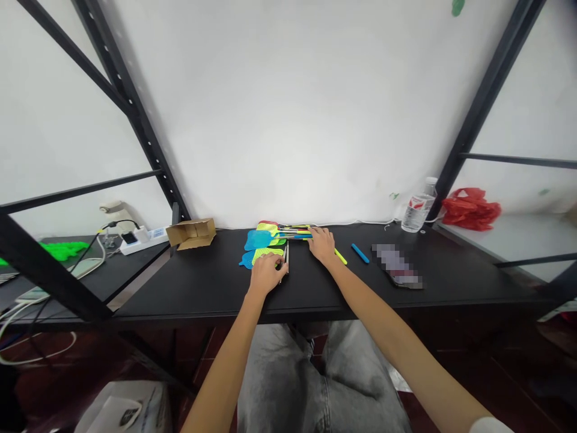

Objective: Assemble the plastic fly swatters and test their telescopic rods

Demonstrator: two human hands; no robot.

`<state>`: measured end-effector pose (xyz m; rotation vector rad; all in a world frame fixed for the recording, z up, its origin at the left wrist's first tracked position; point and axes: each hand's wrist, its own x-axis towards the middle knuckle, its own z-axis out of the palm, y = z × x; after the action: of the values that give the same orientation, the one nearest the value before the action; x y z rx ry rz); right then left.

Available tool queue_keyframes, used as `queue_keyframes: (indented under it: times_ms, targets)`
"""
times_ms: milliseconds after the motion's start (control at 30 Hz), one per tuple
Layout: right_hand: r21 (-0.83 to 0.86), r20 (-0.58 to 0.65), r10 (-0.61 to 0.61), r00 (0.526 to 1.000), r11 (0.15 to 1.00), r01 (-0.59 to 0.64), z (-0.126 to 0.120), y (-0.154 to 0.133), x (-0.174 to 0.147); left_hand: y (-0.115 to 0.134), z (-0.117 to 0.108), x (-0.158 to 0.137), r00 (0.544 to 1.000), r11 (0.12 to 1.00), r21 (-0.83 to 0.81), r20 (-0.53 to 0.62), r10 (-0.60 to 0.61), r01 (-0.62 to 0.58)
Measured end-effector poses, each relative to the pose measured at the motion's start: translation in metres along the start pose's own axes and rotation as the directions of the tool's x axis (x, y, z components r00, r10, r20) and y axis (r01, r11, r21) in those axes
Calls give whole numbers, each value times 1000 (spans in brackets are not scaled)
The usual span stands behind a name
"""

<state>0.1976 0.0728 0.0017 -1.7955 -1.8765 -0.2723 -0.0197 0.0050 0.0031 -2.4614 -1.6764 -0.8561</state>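
Note:
A stack of fly swatters lies across the desk by the wall, with a blue swatter head (258, 240) on top and yellow, green and red ones partly beneath. My right hand (321, 245) curls over the handle end of that stack. Nearer to me, a second blue swatter head (246, 260) lies partly under a yellow swatter head (265, 253). Beside these, my left hand (268, 274) is closed with its fingertips at thin metal rods (287, 255) that point away from me. The exact grip of its fingers is partly hidden.
To the right lie a yellow handle (341, 257), a blue handle (360, 253) and a blurred-out phone-like object (396, 266). A water bottle (418, 207) and red plastic bag (471, 208) stand farther right. An open cardboard box (192, 234) and power strip (144, 239) are left.

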Motion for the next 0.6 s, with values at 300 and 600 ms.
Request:
queue_keyframes:
  times_ms: [300, 600]
  targets:
    - [-86, -43, 121, 992, 988, -125, -38, 11, -41, -2, 4, 1, 998, 998, 55, -64, 18, -15]
    - [-23, 155, 278, 948, 960, -278, -44, 37, -47, 5, -3, 2, 999, 996, 84, -41, 23, -19]
